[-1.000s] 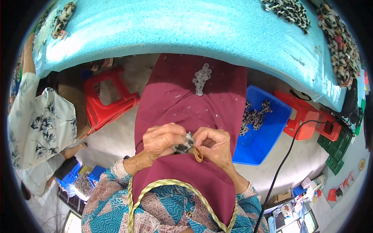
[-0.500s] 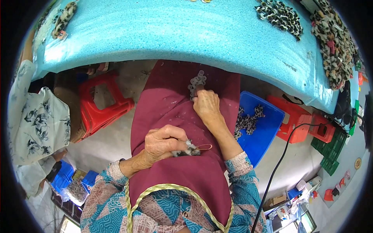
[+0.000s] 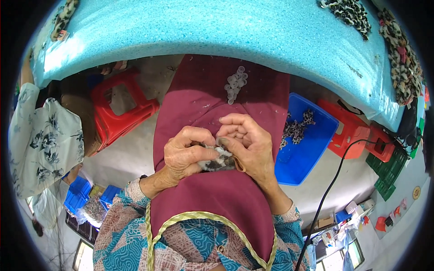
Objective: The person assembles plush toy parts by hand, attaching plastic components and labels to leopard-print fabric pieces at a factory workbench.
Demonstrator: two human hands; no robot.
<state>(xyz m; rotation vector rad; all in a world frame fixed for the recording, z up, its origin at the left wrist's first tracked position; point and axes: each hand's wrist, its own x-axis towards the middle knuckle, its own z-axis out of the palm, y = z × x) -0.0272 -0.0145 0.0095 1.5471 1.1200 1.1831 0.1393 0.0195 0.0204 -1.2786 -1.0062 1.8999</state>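
My left hand (image 3: 190, 152) is closed round a small piece of black, white and grey furry fabric (image 3: 219, 161), low over my lap. A thin tan loop hangs at the right end of this piece, partly behind my right hand (image 3: 248, 149). The right thumb and a bent finger press together at the upper edge of the fur. A small pale plastic disc seems to sit at the thumb tip, mostly covered. Farther up the maroon apron (image 3: 194, 104) lies a little heap of translucent plastic discs (image 3: 236, 84).
Ahead stands a table with a light-blue cover (image 3: 181, 31), holding furry pieces (image 3: 400, 58) at the right. A blue bin (image 3: 298, 158) with spotted pieces is right of my lap. Red stools (image 3: 120, 106) flank me. A black cable (image 3: 323, 194) runs at right; another person's patterned sleeve (image 3: 58, 133) is at left.
My right hand has left the heap of discs and come back toward me to the furry piece in my left hand. The view has shifted slightly.
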